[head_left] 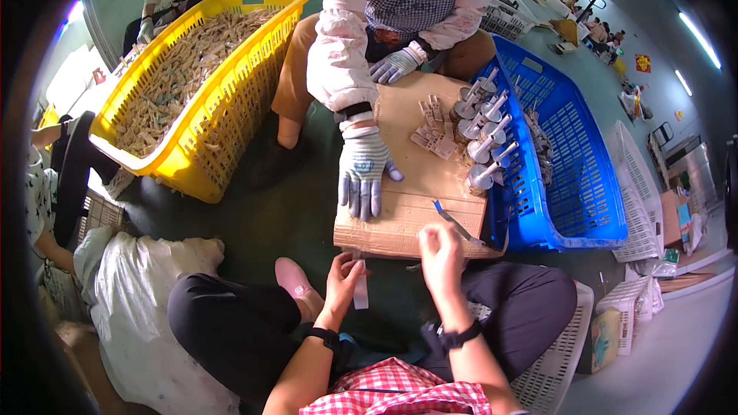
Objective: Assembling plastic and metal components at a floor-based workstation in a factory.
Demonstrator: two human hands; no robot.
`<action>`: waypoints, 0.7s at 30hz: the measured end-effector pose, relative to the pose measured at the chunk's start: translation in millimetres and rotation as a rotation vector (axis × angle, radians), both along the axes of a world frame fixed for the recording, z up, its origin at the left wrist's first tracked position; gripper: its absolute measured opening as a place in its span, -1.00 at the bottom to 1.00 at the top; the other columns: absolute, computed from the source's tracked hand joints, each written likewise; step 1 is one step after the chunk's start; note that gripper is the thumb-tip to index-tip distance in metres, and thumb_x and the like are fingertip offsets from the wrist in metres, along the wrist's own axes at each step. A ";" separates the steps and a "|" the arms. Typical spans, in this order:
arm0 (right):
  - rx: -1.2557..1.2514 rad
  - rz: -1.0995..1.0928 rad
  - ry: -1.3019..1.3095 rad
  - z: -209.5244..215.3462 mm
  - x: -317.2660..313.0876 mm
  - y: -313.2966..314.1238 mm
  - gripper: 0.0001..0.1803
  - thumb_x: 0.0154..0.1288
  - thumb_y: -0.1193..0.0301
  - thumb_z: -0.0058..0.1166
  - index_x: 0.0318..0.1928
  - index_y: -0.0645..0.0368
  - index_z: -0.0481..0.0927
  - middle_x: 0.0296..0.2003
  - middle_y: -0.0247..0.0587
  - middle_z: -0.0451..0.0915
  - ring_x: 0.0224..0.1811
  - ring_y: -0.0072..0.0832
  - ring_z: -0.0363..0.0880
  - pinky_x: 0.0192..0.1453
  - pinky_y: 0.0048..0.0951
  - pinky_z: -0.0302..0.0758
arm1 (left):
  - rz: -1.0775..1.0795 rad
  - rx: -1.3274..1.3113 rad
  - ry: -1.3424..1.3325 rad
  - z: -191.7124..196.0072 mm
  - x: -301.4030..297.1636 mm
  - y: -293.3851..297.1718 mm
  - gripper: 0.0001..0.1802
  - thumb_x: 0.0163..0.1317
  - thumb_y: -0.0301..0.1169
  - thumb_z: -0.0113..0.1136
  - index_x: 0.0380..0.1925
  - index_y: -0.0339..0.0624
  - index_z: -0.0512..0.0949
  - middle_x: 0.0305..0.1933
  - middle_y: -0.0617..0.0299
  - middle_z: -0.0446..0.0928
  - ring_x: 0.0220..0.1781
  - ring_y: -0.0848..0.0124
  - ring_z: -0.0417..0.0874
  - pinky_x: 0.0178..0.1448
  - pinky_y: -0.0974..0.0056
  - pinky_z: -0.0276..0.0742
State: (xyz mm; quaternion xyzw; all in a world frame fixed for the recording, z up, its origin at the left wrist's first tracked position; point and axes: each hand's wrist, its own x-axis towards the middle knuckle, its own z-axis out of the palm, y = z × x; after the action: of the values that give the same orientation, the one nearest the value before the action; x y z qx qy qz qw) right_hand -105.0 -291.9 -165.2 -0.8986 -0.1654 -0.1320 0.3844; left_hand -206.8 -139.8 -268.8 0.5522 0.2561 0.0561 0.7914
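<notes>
My left hand [343,280] pinches a narrow pale strip [361,292], which hangs below the fingers near the front edge of a flat cardboard piece [384,240]. To its right, my right hand [441,258] is raised with the fingers curled in, slightly blurred. What those fingers hold, if anything, is hidden. Just beyond it a thin blue-grey strip [455,220] lies slantwise over the cardboard. Opposite me, a person's gloved hand [361,173] presses flat on the cardboard, and their other gloved hand [395,66] rests at its far edge.
On the cardboard's right stand several round metal pieces with white handles [492,127], beside small beige pieces [434,129]. A blue crate [584,200] borders them. At the left are a yellow crate [207,150] full of beige pieces and a white sack [154,300].
</notes>
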 end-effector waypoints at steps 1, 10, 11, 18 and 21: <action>-0.066 -0.068 -0.138 -0.4 18.0 -4.7 -0.80 0.02 0.44 0.16 -0.31 0.22 0.51 -0.29 -0.09 0.48 -0.24 -0.20 0.45 -0.12 -0.27 0.39 | -0.006 0.001 -0.001 -2.6 -0.2 0.5 -0.57 0.20 -0.29 0.10 -0.06 -0.39 0.32 -0.18 0.06 0.51 -0.24 0.41 0.60 -0.09 0.37 0.41; -0.114 -0.018 -0.085 -44.2 63.4 -31.5 -0.81 -0.04 0.48 0.17 -0.41 0.26 0.44 -0.37 -0.11 0.42 -0.27 -0.19 0.42 -0.18 -0.24 0.38 | 0.014 0.132 0.045 -19.6 4.8 -1.4 -0.72 0.19 -0.29 0.10 -0.35 -0.37 0.50 -0.47 0.18 0.58 -0.32 0.51 0.60 -0.19 0.44 0.42; -0.119 -0.010 -0.085 -44.3 65.3 -31.7 -0.81 -0.04 0.48 0.17 -0.41 0.26 0.44 -0.37 -0.11 0.42 -0.27 -0.19 0.42 -0.18 -0.24 0.38 | 0.004 0.152 0.031 -19.7 5.6 -0.5 -0.73 0.18 -0.31 0.10 -0.35 -0.36 0.50 -0.46 0.18 0.59 -0.32 0.50 0.60 -0.19 0.44 0.43; -0.200 0.064 0.043 -18.2 54.5 -21.3 -0.86 0.11 0.54 0.02 -0.35 0.19 0.32 -0.46 -0.02 0.45 -0.40 -0.11 0.47 -0.34 -0.20 0.39 | 0.061 0.099 0.001 -18.5 10.2 0.4 -0.77 0.17 -0.35 0.09 -0.35 -0.35 0.51 -0.45 0.18 0.59 -0.32 0.47 0.61 -0.18 0.41 0.45; -0.090 0.129 0.211 -0.7 16.6 -0.7 -0.87 0.15 0.51 0.00 -0.29 0.15 0.35 -0.46 -0.01 0.51 -0.39 -0.09 0.54 -0.40 -0.19 0.43 | 0.061 0.121 0.100 -17.6 0.9 2.4 -0.77 0.16 -0.34 0.09 -0.37 -0.34 0.53 -0.47 0.18 0.60 -0.32 0.46 0.62 -0.17 0.41 0.45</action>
State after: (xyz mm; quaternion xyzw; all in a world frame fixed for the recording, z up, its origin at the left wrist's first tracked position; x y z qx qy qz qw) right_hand -88.4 -292.7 -165.9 -0.9113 -0.1873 -0.0039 0.3666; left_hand -205.9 -137.3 -286.3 0.5931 0.3078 0.0678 0.7408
